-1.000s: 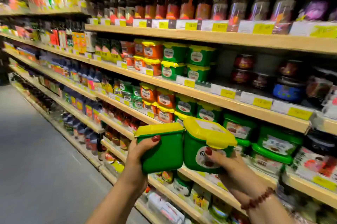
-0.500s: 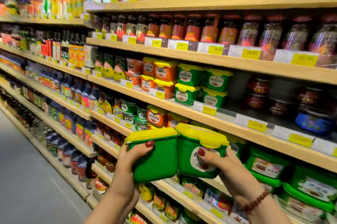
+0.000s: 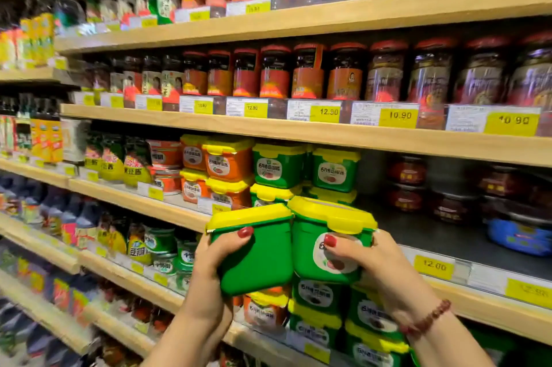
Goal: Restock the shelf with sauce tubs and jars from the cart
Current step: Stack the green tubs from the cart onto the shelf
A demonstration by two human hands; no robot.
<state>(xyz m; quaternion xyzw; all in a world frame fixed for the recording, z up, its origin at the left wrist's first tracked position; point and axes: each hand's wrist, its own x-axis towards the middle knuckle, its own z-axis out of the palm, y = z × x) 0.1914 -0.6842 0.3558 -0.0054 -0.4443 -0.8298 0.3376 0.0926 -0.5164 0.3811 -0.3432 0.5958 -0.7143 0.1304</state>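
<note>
My left hand (image 3: 209, 265) grips a green sauce tub with a yellow lid (image 3: 260, 250), its plain side facing me. My right hand (image 3: 370, 262) grips a second green tub with a yellow lid (image 3: 316, 250), label toward me. Both tubs touch side by side, held up in front of the middle shelf's front edge (image 3: 179, 214). Behind them on that shelf stand stacked green tubs (image 3: 280, 169) and orange tubs (image 3: 228, 163). A dark bare stretch of shelf (image 3: 418, 232) lies to the right of the stacks.
Red-lidded sauce jars (image 3: 307, 73) line the shelf above, with yellow price tags (image 3: 397, 117) along its edge. More green tubs (image 3: 367, 316) fill the shelf below my hands. Dark jars and a blue tub (image 3: 519, 236) sit at the far right of the middle shelf.
Both hands have risen with the two tubs, from the lower shelf level up to the middle shelf's edge. The view has moved closer to the shelves.
</note>
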